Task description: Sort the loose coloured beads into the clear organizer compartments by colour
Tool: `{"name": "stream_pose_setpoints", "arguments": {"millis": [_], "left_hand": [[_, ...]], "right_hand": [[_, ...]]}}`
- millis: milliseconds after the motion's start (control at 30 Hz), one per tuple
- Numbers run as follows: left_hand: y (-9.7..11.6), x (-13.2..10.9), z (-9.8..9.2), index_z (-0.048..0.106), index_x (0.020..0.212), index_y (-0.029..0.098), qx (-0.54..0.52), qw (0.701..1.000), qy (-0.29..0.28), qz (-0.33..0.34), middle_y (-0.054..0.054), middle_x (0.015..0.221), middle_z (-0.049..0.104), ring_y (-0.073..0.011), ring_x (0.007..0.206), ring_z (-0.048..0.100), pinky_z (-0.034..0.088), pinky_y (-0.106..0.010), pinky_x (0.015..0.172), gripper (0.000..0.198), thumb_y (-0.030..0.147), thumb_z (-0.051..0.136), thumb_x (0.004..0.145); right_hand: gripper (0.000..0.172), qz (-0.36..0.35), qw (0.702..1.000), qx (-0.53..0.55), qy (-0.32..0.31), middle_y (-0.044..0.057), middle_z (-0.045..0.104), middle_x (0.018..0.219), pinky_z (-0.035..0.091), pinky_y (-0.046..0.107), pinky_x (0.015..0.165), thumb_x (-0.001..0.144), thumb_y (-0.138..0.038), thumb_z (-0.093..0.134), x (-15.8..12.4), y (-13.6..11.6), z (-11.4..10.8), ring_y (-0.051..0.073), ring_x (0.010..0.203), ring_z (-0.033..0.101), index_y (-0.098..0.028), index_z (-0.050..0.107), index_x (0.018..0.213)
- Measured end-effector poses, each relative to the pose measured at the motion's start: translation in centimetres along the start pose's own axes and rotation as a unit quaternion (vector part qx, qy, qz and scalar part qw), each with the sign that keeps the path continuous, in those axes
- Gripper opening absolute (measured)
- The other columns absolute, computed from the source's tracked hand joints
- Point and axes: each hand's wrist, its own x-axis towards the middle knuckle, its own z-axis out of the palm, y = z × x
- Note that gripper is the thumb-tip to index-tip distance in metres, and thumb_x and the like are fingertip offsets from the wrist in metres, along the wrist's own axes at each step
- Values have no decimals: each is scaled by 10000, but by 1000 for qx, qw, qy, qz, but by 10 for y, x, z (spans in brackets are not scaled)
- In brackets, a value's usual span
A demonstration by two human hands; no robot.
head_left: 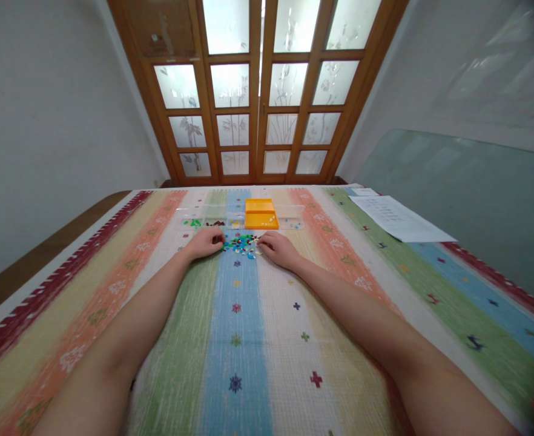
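Observation:
A loose pile of small coloured pieces [241, 243], blue, green, dark and pale, lies on the striped tablecloth between my hands. My left hand [206, 242] rests at the pile's left edge, its fingers curled together at the pieces. At the right edge is my right hand [276, 248], thumb and fingers pinched. Whatever either hand holds is too small to make out. Just behind the pile stand a yellow-orange box [261, 206] and clear plastic trays. Green pieces [193, 223], brown pieces [215, 224] and yellow pieces [237, 224] sit apart in the left tray.
A clear tray [294, 212] with a few pale blue bits is right of the box. Printed paper sheets [398, 218] lie at the table's right side. The striped tablecloth [244, 339] covers the table. Wooden glazed doors [258, 115] stand beyond it.

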Motion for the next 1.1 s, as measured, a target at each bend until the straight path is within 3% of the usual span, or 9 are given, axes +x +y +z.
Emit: {"name": "stream_pose_setpoints", "arguments": {"millis": [267,600,800,933,1100], "left_hand": [[4,0,-8,759,931,192,-41,997,-57,6,-30,884,658,-169,760,587,466,-279,702,249,225,625,723],[4,-1,-5,769,830,208,-65,997,-49,10,-42,853,642,-175,754,580,473,-294,727,159,296,639,802],[7,0,-4,767,904,199,-74,996,-56,1,-27,817,657,-167,718,566,439,-279,675,183,329,671,817],[5,1,-3,779,900,211,-70,996,-58,19,-32,825,649,-167,729,568,445,-280,690,193,363,677,839],[5,0,-1,770,867,203,-88,995,-49,-3,-35,824,670,-170,735,578,454,-280,692,186,358,672,833]], "right_hand": [[154,-3,1000,-1,0,77,719,1011,459,317,865,991,-188,594,0,-1,0,206,958,633,-194,747,1007],[164,1,1000,-2,-5,76,715,1013,464,325,869,993,-197,588,0,0,0,207,955,629,-201,750,1016],[171,-2,1000,-5,-7,79,716,1001,461,328,870,999,-204,582,1,-1,0,212,960,627,-199,752,1011],[164,-4,1000,-4,-3,76,716,999,457,321,865,998,-200,586,1,-1,0,206,952,626,-194,749,1008],[157,-3,1000,-5,-4,74,714,1003,456,318,865,996,-199,591,1,1,1,207,958,627,-202,748,1009]]}}
